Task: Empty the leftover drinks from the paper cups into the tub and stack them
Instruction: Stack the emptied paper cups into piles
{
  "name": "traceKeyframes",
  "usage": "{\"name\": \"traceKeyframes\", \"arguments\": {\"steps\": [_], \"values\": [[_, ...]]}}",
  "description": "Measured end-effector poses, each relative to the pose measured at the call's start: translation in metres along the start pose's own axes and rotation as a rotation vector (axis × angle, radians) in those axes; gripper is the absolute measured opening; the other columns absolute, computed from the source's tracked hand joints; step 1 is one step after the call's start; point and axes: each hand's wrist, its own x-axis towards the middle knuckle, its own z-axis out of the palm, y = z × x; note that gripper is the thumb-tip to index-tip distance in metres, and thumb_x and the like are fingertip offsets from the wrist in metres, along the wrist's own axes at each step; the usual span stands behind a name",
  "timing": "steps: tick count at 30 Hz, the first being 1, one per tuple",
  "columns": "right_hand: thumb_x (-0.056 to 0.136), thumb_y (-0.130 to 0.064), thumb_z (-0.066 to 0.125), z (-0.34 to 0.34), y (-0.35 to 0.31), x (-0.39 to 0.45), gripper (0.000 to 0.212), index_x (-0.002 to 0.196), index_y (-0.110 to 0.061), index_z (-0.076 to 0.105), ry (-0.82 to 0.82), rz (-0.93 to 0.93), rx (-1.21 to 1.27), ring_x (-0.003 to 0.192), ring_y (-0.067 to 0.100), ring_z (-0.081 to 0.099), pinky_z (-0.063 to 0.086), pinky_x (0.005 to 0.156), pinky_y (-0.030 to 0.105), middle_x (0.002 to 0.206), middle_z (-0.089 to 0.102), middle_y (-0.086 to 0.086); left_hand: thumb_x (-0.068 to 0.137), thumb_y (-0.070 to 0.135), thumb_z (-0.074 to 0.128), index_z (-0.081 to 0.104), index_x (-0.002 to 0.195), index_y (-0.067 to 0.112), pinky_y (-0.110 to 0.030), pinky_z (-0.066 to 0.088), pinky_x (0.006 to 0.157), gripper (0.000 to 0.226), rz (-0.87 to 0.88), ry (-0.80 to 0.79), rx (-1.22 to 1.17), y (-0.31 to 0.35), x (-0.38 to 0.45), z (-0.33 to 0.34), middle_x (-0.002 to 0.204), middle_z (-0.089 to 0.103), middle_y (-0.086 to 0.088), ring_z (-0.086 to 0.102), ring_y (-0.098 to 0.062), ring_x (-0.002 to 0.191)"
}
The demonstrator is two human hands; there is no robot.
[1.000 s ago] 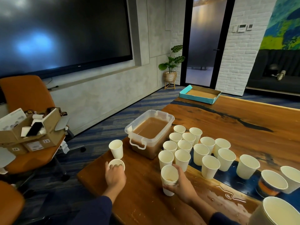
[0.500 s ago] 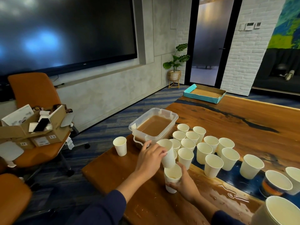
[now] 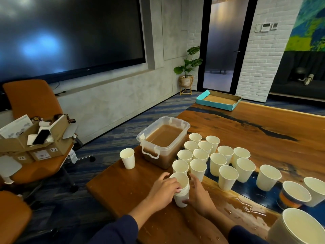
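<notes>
Both hands' grip closed round cup stack (image 3: 181,191) on wet wooden table (image 3: 263,138); blue carpet (image 3: 109,138).

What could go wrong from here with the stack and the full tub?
1. The stack of cups stands close to the upright cups; either hand's grip could knock one over.
2. The tub looks nearly full of brown liquid; another pour may slop over its rim.
3. A puddle lies on the table by the right hand; cups may slip there. The left hand seats the top cup.
</notes>
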Motion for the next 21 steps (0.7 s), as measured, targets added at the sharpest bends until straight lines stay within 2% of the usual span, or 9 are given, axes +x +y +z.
{"name": "traceKeyframes", "arguments": {"steps": [2,5,9,13,17,21], "values": [[0.087,-0.027,0.067,-0.006,0.001,0.005,0.087,0.151,-0.027,0.007,-0.005,0.020,-0.204,0.143,0.022,0.027,0.026,0.113,0.049,0.158,0.017,0.000,0.099,0.009,0.046,0.058,0.131,0.013,-0.037,0.018,0.119,0.035,-0.046,-0.011,0.075,-0.001,-0.004,0.004,0.128,0.060,-0.006,0.050,-0.023,0.122],[0.091,-0.010,0.059,-0.022,0.005,0.016,0.078,0.151,-0.026,0.012,0.095,0.054,-0.348,0.136,0.024,0.038,0.037,0.108,0.037,0.157,0.016,0.004,0.099,0.006,0.045,0.050,0.139,0.014,-0.035,0.018,0.118,0.041,-0.070,-0.020,0.124,-0.002,-0.004,0.004,0.137,0.053,-0.006,0.042,-0.025,0.131],[0.092,-0.017,0.059,-0.043,0.002,0.032,0.074,0.150,-0.023,0.014,0.147,0.078,-0.363,0.133,0.023,0.042,0.045,0.101,0.037,0.158,0.018,0.000,0.100,0.010,0.045,0.050,0.139,0.019,-0.029,0.035,0.106,0.041,-0.138,-0.051,0.026,-0.002,0.000,0.009,0.135,0.051,-0.001,0.040,-0.021,0.127],[0.095,-0.015,0.055,-0.048,0.006,0.040,0.071,0.151,-0.023,0.012,0.065,0.097,-0.415,0.131,0.022,0.045,0.047,0.098,0.035,0.158,0.019,0.000,0.100,0.022,0.047,0.058,0.133,0.020,-0.024,0.040,0.098,0.034,-0.222,-0.048,-0.160,-0.001,0.004,0.013,0.130,0.053,0.003,0.044,-0.015,0.121],[0.097,-0.012,0.051,-0.040,0.015,0.042,0.051,0.144,-0.020,0.034,0.033,0.105,-0.403,0.129,0.019,0.047,0.043,0.101,0.032,0.149,0.037,0.001,0.096,0.033,0.054,0.056,0.131,0.022,-0.021,0.040,0.100,0.037,-0.291,-0.021,-0.266,-0.005,0.003,0.016,0.132,0.046,0.007,0.042,-0.009,0.122],[0.097,-0.016,0.053,-0.035,0.021,0.044,0.033,0.130,-0.019,0.050,0.054,0.061,-0.448,0.118,0.015,0.052,0.047,0.098,0.027,0.134,0.050,0.000,0.092,0.037,0.061,0.054,0.128,0.023,-0.012,0.034,0.097,0.039,-0.364,0.038,-0.321,-0.012,0.006,0.017,0.138,0.033,0.009,0.035,-0.006,0.128]]}}
